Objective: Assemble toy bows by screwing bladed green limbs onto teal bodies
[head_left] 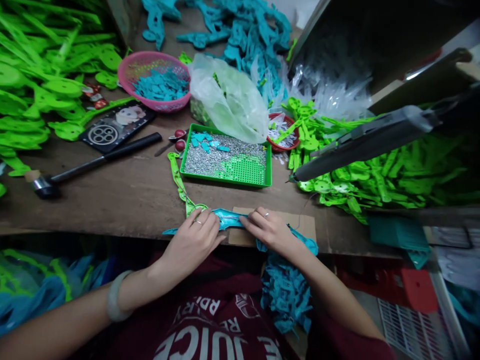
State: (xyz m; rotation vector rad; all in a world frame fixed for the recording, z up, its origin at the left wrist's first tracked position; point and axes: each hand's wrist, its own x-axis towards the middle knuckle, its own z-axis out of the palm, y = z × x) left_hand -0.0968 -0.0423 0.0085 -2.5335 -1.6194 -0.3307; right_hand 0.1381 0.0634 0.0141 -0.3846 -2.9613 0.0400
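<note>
A long blue plastic piece (228,219) lies along the table's front edge, partly over a flat cardboard sheet (240,236). My left hand (198,234) is closed over its left part, fingers bent down onto it. With fingertips pinched together, my right hand (269,229) grips the piece further right and covers some of it. Touching my left fingers is a curved lime-green plastic piece (179,182) with a thin wire or cord along it. A thin dark cord also runs along the blue piece. What lies under my fingers is hidden.
Ahead stands a green tray (225,182) of small metal bits. Behind it are a pink basket (127,75) and a plastic bag (232,100). A mallet (90,167) lies left; a hanging power screwdriver (356,142) points down at right. Green pieces (30,95) are heaped left.
</note>
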